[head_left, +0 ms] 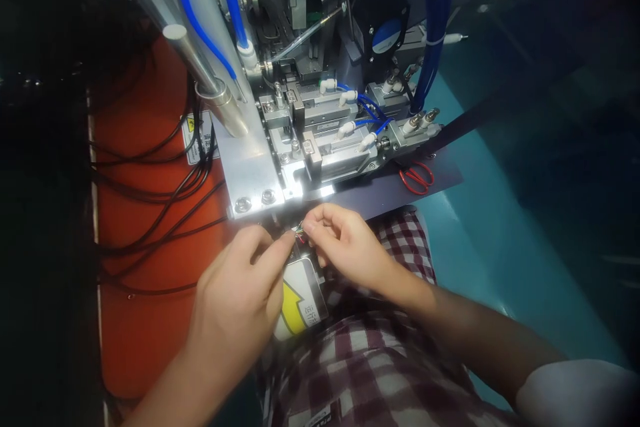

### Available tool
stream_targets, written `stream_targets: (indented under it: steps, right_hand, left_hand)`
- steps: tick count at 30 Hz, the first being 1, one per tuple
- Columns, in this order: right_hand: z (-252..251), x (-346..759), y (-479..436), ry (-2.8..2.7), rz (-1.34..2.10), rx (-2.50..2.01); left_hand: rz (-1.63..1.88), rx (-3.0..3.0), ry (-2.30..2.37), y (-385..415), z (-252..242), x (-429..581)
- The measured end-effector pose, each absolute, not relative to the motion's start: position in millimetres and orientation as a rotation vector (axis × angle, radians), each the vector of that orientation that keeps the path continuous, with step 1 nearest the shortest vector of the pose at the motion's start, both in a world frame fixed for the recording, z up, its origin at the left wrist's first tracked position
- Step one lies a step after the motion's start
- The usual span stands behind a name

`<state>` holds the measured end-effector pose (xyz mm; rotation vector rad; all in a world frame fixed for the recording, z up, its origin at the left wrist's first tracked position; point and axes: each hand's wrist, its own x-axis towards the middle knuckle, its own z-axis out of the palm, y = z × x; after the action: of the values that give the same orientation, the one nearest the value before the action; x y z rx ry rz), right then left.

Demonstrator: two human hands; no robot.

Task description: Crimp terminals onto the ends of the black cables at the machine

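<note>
Thin coloured wires (299, 233), with red and green showing, run between my fingertips just in front of the machine's metal base plate (253, 177). My left hand (245, 273) pinches the wires from the left, thumb pressed towards the index finger. From the right, my right hand (345, 240) pinches the same small bundle with thumb and index finger, its other fingers curled. The wire ends are too small to make out. Below the hands is a white label with a yellow arrow (295, 307), partly covered by my left hand.
Metal clamps with white air fittings (347, 130) and blue tubes (430, 47) stand just beyond my hands. Red-handled scissors (417, 178) lie at the right on a dark sheet. Black cables (155, 193) cross the orange surface (145, 340) on the left. A metal post (215, 93) rises nearby.
</note>
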<state>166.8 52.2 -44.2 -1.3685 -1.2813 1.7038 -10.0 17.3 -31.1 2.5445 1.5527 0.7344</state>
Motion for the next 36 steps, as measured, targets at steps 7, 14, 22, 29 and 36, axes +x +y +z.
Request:
stream_targets:
  steps: [7,14,22,29,36]
  right_hand:
    - [-44,166,52,-1.13,1.749,-1.352]
    - [-39,164,56,-1.047,1.853,-1.357]
    - [-40,168,56,-1.307,1.702,-1.399]
    - [-26,166,52,-1.587,1.429,-1.523]
    - [-29,165,51,-1.696,1.293,-1.558]
  left_hand:
    - [0.731,2.518,1.552,17,-32,-11]
    - [0.738,2.506,1.568,17,-32,-9]
    - [0.723,2.53,1.556,17,-30,-10]
    - [0.707,2.557,1.555,18,-30,-10]
    - [0.716,2.57,1.545,18,-31,-10]
